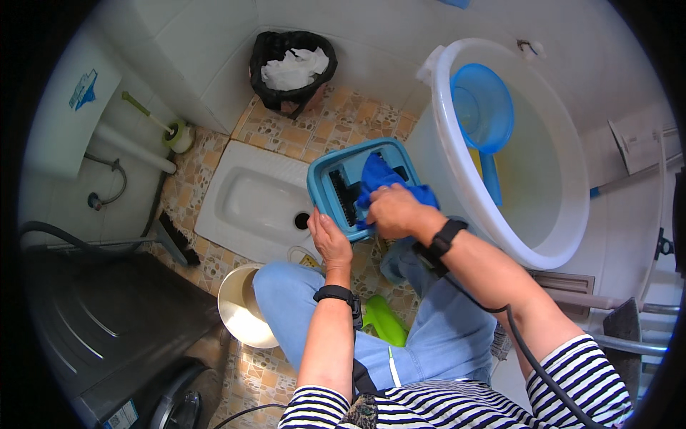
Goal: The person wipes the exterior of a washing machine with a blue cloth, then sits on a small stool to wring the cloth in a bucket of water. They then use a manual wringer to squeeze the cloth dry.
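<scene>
A light-blue plastic tray-shaped part (356,155) with black slots or bristle strips inside is held over the right edge of the white squat toilet (257,193). My left hand (329,238) grips its lower left rim, fingers along the outer side. Bunched in my right hand (394,212) is a dark-blue cloth (375,174), pressed into the tray. The cloth and hand hide part of the inside. To the right stands a large white tub (442,107) of water with a blue plastic dipper (482,107) in it.
A bin with a black bag (268,43) of white paper stands in the far corner. At left are a toilet brush holder (179,137), a broom (177,241) and a black washing machine (128,316). A white bucket (233,305) stands by my knee; a green plastic object (386,322) lies between my legs.
</scene>
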The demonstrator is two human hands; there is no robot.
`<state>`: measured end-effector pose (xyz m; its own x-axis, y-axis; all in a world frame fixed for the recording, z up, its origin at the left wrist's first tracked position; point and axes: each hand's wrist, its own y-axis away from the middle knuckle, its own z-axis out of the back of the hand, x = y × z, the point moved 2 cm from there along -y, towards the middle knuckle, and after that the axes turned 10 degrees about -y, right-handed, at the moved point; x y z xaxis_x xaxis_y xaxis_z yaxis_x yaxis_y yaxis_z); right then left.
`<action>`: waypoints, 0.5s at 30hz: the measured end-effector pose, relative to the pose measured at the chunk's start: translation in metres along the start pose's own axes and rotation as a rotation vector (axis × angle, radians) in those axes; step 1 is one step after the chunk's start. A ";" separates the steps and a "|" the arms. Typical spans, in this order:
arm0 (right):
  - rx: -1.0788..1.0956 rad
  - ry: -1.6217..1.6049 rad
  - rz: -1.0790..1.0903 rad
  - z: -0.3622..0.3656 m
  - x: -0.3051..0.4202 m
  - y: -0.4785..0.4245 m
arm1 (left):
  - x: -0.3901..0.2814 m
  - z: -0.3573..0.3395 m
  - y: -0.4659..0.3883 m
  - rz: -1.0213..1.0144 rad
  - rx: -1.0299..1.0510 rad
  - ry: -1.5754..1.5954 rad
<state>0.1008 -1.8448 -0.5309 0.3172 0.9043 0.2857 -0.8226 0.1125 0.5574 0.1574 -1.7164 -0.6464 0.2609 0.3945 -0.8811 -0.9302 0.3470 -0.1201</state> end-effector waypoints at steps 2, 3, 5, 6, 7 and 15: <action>0.015 -0.020 -0.021 0.012 -0.001 0.010 | 0.003 0.003 0.000 0.026 -0.040 -0.005; 0.007 -0.013 -0.014 0.007 -0.001 0.007 | 0.000 -0.001 0.001 0.036 -0.051 0.004; -0.013 0.002 -0.003 -0.005 0.008 -0.009 | 0.003 -0.006 0.002 0.100 0.000 0.055; -0.023 -0.064 0.034 -0.008 0.021 -0.020 | 0.008 -0.002 -0.001 0.129 0.018 0.063; 0.012 -0.057 -0.013 -0.014 0.028 -0.029 | 0.005 0.000 -0.004 0.186 0.106 0.029; -0.031 -0.065 0.001 -0.001 0.007 -0.005 | -0.005 0.029 -0.080 0.168 0.685 -0.517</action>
<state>0.1071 -1.8389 -0.5324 0.3453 0.8761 0.3365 -0.8370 0.1253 0.5326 0.2381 -1.7212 -0.6188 0.3733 0.7654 -0.5243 -0.6505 0.6189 0.4403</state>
